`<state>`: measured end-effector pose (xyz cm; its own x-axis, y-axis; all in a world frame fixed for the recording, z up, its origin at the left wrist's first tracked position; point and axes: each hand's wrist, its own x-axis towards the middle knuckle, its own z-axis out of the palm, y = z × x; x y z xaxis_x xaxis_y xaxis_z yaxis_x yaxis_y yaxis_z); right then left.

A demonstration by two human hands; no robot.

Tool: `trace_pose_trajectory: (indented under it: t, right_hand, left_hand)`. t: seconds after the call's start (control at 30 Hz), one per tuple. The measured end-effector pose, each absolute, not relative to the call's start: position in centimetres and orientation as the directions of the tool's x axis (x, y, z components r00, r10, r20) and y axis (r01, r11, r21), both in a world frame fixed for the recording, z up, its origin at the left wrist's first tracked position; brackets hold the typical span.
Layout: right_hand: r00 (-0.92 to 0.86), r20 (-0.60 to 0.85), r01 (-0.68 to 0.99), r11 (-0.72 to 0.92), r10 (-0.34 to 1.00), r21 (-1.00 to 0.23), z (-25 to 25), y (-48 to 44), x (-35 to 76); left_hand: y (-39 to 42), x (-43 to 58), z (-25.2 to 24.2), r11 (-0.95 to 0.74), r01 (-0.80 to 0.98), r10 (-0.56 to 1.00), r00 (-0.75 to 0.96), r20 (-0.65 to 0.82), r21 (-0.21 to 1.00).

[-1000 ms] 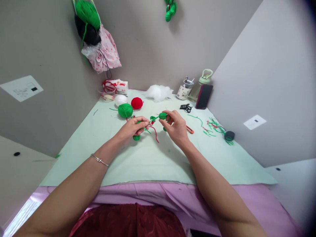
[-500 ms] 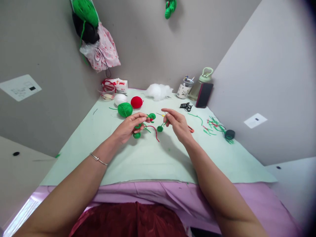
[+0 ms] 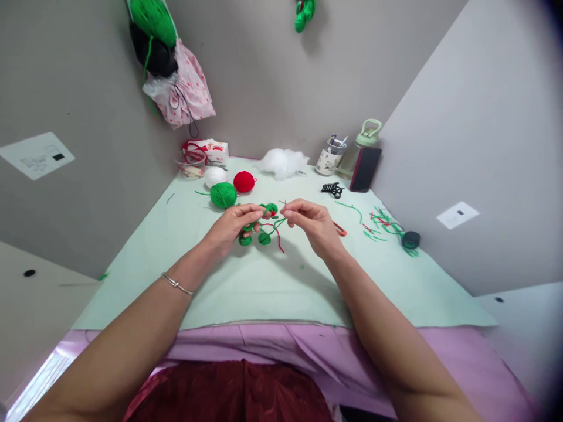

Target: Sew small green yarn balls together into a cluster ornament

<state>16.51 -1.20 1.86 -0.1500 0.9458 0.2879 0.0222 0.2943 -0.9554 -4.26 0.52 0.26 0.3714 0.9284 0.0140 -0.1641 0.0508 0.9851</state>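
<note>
My left hand (image 3: 233,224) pinches a small green crocheted piece (image 3: 271,208) with a red spot on it. More green crochet shows under its fingers, and a rounded green part (image 3: 245,240) hangs below. My right hand (image 3: 310,221) is closed, thumb against forefinger, on a green yarn strand (image 3: 278,223). That strand runs down left toward another round green part (image 3: 264,238). A thin metal tip (image 3: 282,203) shows just beyond the right fingertips; whether the hand holds it I cannot tell. A loose red yarn end (image 3: 280,241) dangles between the hands.
Green (image 3: 223,195), red (image 3: 244,181) and white (image 3: 215,177) yarn balls sit behind my left hand. White stuffing (image 3: 284,163) lies at the back. Rightward are an orange-handled tool (image 3: 339,229), a black claw clip (image 3: 332,189), yarn scraps (image 3: 380,223), black tape (image 3: 410,240) and a phone (image 3: 365,170).
My right hand has moved a little left, and its raised forefinger has come down to the thumb. The hanging round green part has swung left and lower. My left hand stays nearly still.
</note>
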Motion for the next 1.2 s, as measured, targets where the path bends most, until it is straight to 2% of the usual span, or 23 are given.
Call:
trace_pose_trajectory:
  t: [0.13, 0.3, 0.4, 0.53, 0.7, 0.97, 1.2]
  right_hand:
    - [-0.187, 0.261, -0.049, 0.257, 0.947, -0.965, 2.0, -1.5, 16.0]
    - [-0.191, 0.309, -0.054, 0.304, 0.932, -0.951, 1.9, -1.6, 16.0]
    - [-0.225, 0.335, 0.031, 0.351, 0.915, -0.936, 1.9, -1.6, 16.4]
    - [-0.364, 0.376, 0.205, 0.466, 0.852, -0.861, 2.0, -1.7, 16.6]
    - [-0.482, 0.396, 0.263, 0.56, 0.782, -0.786, 1.8, -1.9, 16.1]
    - [-0.381, 0.34, 0.371, 0.479, 0.86, -0.796, 2.4, -1.8, 16.9]
    - [-0.381, 0.248, 0.313, 0.377, 0.891, -0.872, 2.5, -1.3, 17.4]
  left_hand:
    - [0.4, -4.2, 0.4, 0.051, -0.122, 0.926, 0.377, -0.002, 0.991]
    - [0.4, -4.3, 0.3, 0.024, -0.103, 0.926, 0.378, 0.016, 0.994]
    - [0.4, -4.2, 0.3, 0.014, -0.083, 0.92, 0.391, 0.02, 0.996]
    - [0.2, -4.2, 0.3, 0.002, -0.083, 0.916, 0.399, 0.031, 0.997]
    - [0.1, -4.1, 0.4, -0.013, -0.1, 0.918, 0.394, 0.051, 0.995]
    - [0.6, -4.3, 0.3, -0.032, 0.021, 0.937, 0.35, 0.022, 0.999]
    - [1.0, -4.7, 0.0, -0.044, 0.119, 0.892, 0.451, -0.015, 0.992]
